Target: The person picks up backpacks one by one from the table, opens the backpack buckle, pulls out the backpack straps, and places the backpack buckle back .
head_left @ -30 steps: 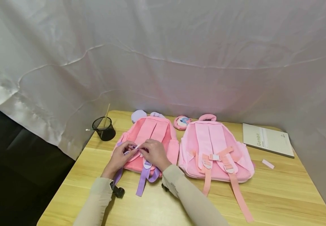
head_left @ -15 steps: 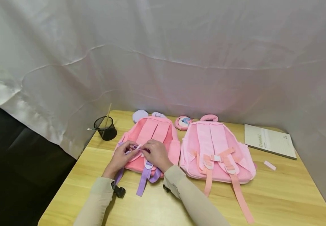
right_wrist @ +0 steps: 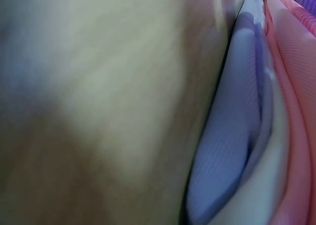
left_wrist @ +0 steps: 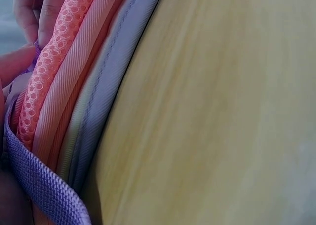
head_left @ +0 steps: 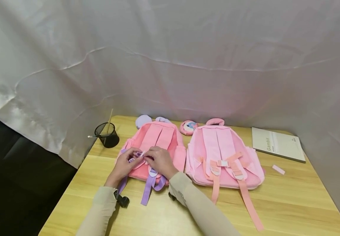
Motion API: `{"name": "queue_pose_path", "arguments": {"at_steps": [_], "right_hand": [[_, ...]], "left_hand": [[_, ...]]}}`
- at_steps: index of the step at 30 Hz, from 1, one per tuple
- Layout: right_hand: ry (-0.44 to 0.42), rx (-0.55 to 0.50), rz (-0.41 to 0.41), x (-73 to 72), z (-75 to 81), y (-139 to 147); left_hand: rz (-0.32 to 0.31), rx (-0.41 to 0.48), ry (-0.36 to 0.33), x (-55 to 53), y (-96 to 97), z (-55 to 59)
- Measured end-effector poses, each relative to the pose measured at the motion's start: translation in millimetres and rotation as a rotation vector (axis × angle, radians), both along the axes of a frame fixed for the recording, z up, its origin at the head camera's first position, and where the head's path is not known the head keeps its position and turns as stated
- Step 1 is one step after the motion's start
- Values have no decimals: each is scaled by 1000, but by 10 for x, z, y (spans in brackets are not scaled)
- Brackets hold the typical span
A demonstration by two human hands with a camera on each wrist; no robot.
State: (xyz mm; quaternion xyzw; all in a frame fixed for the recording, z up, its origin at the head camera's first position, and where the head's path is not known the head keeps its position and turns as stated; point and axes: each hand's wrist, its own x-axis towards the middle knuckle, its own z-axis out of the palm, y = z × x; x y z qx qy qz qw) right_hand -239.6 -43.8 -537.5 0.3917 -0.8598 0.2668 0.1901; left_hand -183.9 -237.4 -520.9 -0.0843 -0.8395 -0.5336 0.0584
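Observation:
A coral-pink backpack lies with its strap side up in the head view. Over its lower part, my left hand and right hand meet. Their fingertips pinch the purple chest strap at a small white buckle, mostly hidden by the fingers. In the left wrist view, fingers grip a bit of purple webbing beside the mesh strap padding. Purple strap ends hang over the backpack's near edge. The right wrist view shows the lilac side fabric, without the hand.
To the right lies a light pink backpack with peach straps, its white chest buckle joined. A black mesh pen cup stands at the left. A notebook and a small pale eraser-like block lie at the right.
The head view has shifted slightly. Both hands stay at the same spot on the coral-pink backpack, with only small finger movements around the white buckle.

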Motion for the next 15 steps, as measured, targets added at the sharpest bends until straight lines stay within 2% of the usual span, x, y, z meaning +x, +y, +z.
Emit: {"name": "queue_pose_path", "arguments": {"at_steps": [5,11,15], "right_hand": [[-11,-4,-29,-4,-23,2],[23,8,-91,-22,-68,13],[37,-2,-70,-24,-65,10]], "left_hand": [[-1,21,-7,7,-12,-9],[1,43,-14,1,-10,-22],[5,30,-18,-8,-12,-24]]}}
